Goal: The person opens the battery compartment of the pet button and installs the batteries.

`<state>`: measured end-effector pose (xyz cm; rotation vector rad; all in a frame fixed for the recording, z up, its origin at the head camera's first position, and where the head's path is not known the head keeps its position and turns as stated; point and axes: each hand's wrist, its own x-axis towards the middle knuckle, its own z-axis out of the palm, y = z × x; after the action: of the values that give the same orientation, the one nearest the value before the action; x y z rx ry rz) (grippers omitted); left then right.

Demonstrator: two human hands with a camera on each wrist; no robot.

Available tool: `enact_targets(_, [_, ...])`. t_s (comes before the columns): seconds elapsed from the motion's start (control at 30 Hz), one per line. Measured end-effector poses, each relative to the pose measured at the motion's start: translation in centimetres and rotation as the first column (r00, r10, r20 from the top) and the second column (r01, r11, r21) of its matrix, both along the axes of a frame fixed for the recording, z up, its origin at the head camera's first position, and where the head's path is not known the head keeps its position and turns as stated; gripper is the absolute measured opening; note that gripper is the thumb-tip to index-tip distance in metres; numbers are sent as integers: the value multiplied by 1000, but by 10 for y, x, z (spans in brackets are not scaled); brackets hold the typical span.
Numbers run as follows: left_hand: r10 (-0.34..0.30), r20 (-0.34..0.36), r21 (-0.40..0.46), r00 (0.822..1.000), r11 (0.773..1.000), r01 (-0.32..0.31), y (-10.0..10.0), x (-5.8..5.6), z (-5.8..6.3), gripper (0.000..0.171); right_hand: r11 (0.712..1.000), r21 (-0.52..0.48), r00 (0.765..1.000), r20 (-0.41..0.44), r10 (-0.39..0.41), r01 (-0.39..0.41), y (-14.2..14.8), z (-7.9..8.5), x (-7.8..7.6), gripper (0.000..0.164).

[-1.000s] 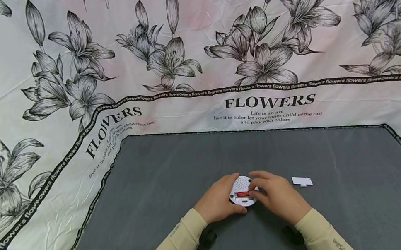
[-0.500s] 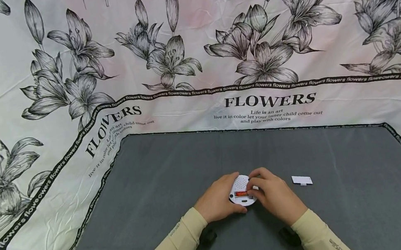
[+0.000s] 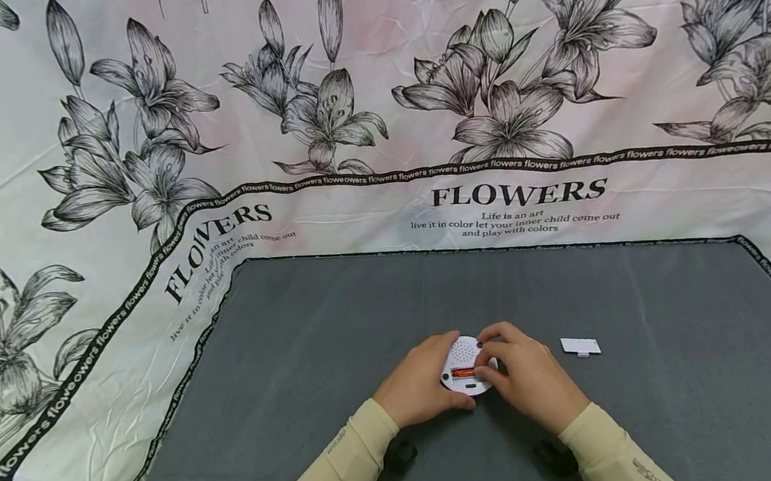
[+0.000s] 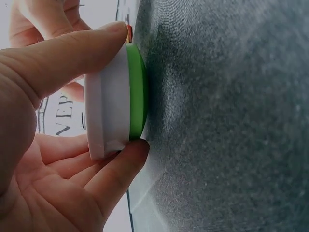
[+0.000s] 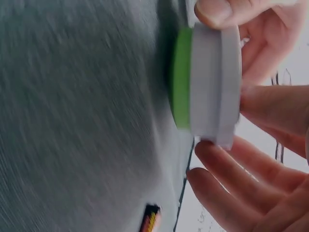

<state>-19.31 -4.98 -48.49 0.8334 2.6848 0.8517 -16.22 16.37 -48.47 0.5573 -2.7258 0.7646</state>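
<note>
A round white device (image 3: 459, 356) with a green front (image 4: 137, 92) lies back side up, close over the grey cloth. Its back shows small holes and an uncovered battery slot holding a red battery (image 3: 463, 373). My left hand (image 3: 420, 381) grips the device by its rim, thumb on the near side and fingers on the far side. Thumb and forefinger of my right hand (image 3: 530, 375) pinch at the right end of that battery, hiding part of the slot. Another right finger (image 5: 210, 150) reaches to the rim.
A small white battery cover (image 3: 581, 347) with a tab lies on the grey cloth (image 3: 335, 303), right of my right hand. In the right wrist view, the dark end of another battery (image 5: 151, 217) shows at the lower edge. Flower-printed fabric (image 3: 508, 121) rises behind.
My right hand and forearm have shifted slightly left, with the fingertips staying at the battery slot. My left hand keeps its hold on the device; the cover has not moved.
</note>
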Motion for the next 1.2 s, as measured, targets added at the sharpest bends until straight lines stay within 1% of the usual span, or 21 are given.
enact_targets(0.17, [-2,2,7,1000,1000,2,-1,-1,-2,99,1000,4,1000,8,12,-12,16,5,-3,14])
enact_targets(0.3, [6,4,9,1000,1000,-6,-1,-2,-3,100,1000,22,999,38,11,-12,28,11,-6,13])
enact_targets(0.4, [13,5,8,1000,1000,-13,-1,-1,-2,101,999,33,998,64,11,-13,34,13,-9,13])
enact_targets(0.53, [17,0,2,1000,1000,-17,-1,-1,-2,101,998,56,998,63,1,-4,38,14,-10,14])
enact_targets(0.73, [15,-7,9,1000,1000,-14,-1,-1,-2,101,994,110,996,76,-35,27,46,11,-12,15])
enact_targets(0.9, [22,6,12,1000,1000,-22,0,-1,-2,100,988,142,992,102,-74,59,53,7,-14,18])
enact_targets(1.1, [26,17,7,1000,1000,-26,1,0,-2,100,982,176,979,180,-93,60,56,3,-15,15])
enact_targets(1.2, [26,20,4,999,1000,-26,2,0,-1,100,980,189,974,204,-102,63,56,1,-14,14])
